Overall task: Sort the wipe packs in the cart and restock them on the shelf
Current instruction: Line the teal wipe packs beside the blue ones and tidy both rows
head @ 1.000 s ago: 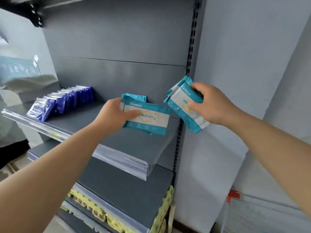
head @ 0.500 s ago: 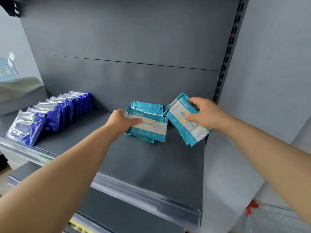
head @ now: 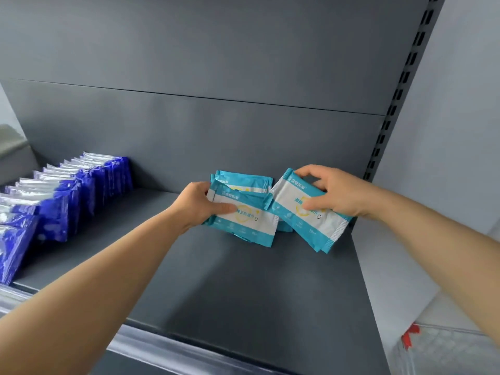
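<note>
Both hands up on the shelf, left hand gripping some teal wipe packs, right hand pinching another teal stack.

I get one wide-angle view from the head, facing forward and slightly down, close to the shelf, its back panel filling the upper frame.

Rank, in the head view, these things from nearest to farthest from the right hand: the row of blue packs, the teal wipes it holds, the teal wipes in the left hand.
1. Right-side teal wipes, gripped by the right hand itself, at the right end of the shelf.
2. Left-side teal wipes, held by the left hand, mid-shelf.
3. Row of blue packs, far left.
</note>
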Tool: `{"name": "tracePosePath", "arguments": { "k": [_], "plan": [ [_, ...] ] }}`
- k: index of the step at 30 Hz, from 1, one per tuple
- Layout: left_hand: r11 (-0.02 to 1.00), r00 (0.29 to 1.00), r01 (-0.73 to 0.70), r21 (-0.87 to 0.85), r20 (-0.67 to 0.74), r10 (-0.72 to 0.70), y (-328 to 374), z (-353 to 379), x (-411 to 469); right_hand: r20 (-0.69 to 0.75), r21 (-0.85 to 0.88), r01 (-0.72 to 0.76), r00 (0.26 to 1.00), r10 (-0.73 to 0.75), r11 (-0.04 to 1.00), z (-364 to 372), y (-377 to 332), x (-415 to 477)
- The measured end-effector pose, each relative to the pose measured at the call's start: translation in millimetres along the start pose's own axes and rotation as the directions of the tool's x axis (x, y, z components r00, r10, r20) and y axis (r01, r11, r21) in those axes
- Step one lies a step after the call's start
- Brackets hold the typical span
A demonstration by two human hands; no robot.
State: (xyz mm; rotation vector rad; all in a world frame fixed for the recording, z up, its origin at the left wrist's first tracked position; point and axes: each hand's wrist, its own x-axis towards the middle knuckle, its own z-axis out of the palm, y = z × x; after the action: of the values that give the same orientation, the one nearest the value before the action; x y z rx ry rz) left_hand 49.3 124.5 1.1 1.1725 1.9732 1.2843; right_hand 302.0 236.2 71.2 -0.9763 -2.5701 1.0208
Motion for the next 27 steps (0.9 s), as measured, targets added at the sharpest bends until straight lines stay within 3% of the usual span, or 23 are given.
{"name": "tracePosePath", "arguments": {
  "k": [4, 9, 14, 17, 19, 22, 24, 27],
  "plan": [
    [0.997, 0.995, -0.079, 0.020, -0.056, 0.081, -2.5, -4.7, 16.8, -0.018, 0.020, -0.063, 0.998, 0.063, 0.998, 13.5, -6.9, 3.8],
    [0.968, 0.968, -0.195, 0.159, -0.125, 0.216, -12.9, -5.6, 35.2, -0.038, -0.135, -0.089, 0.996, 0.084, 0.987, 46.1, -19.3, 22.9],
    [0.958, 0.969, -0.247, 0.144, 0.049, 0.242, -26.9, -19.0, 44.3, -0.152, -0.356, -0.049, 0.988, -0.006, 0.933, 71.4, -26.9, 56.1],
    [0.970, 0.966, -0.219, 0.109, 0.161, 0.200, -35.3, -32.4, 44.4, -0.253, -0.376, -0.083, 0.967, -0.016, 0.923, 82.2, -24.4, 64.9],
    [0.974, 0.950, -0.219, 0.065, 0.243, 0.198, -39.4, -36.3, 39.3, -0.372, -0.333, -0.129, 0.928, -0.005, 0.934, 89.8, -22.4, 64.8],
    [0.966, 0.945, -0.212, 0.148, 0.282, 0.164, -40.9, -31.0, 30.5, -0.554, -0.389, -0.320, 0.830, 0.059, 0.864, 98.7, -18.9, 62.4],
    [0.973, 0.945, -0.195, 0.121, 0.287, 0.154, -42.7, -24.9, 31.6, -0.579, -0.281, -0.422, 0.791, 0.198, 0.862, 103.1, -15.0, 59.4],
    [0.980, 0.934, -0.193, 0.038, 0.314, 0.172, -44.4, -19.5, 36.2, -0.464, 0.064, -0.409, 0.796, 0.390, 0.910, 109.3, -4.4, 57.3]
  ]
}}
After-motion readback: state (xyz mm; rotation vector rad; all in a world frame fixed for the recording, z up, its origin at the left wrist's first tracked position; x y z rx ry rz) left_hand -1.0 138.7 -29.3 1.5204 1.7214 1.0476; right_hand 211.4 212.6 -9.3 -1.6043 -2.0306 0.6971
